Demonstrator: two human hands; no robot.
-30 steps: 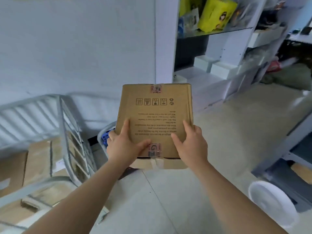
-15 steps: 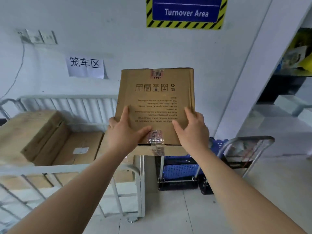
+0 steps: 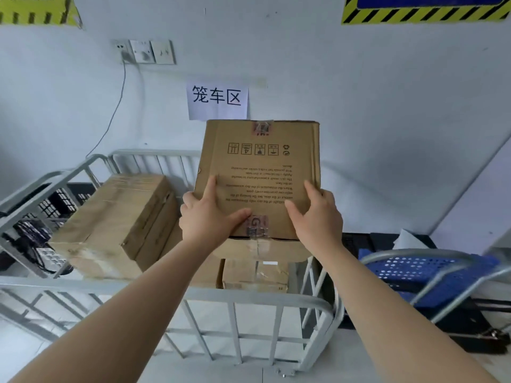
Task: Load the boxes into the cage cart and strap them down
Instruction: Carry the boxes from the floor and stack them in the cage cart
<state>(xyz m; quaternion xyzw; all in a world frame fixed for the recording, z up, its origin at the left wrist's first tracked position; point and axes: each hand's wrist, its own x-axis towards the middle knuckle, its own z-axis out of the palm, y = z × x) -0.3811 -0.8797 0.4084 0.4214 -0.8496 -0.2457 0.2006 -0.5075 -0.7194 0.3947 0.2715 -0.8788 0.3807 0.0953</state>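
I hold a brown cardboard box [image 3: 262,172] with upside-down print and taped seams, out in front of me over the right part of the grey cage cart [image 3: 243,295]. My left hand [image 3: 206,218] grips its near left edge, and my right hand [image 3: 315,221] grips its near right edge. Inside the cart a large taped box [image 3: 116,219] stands at the left. A smaller box [image 3: 254,275] lies low, just under the one I hold. The cart's floor is mostly hidden.
A blue perforated crate [image 3: 420,269] sits behind a grey curved handle [image 3: 431,255] to the right of the cart. Black crates [image 3: 58,205] stand at the left behind the cart's bars. On the white wall hang a paper sign [image 3: 217,102] and a socket with a cable [image 3: 145,52].
My view has swung left from the shelves to face the cart. The box, still in both hands, has come from beside the cart to above its right part.
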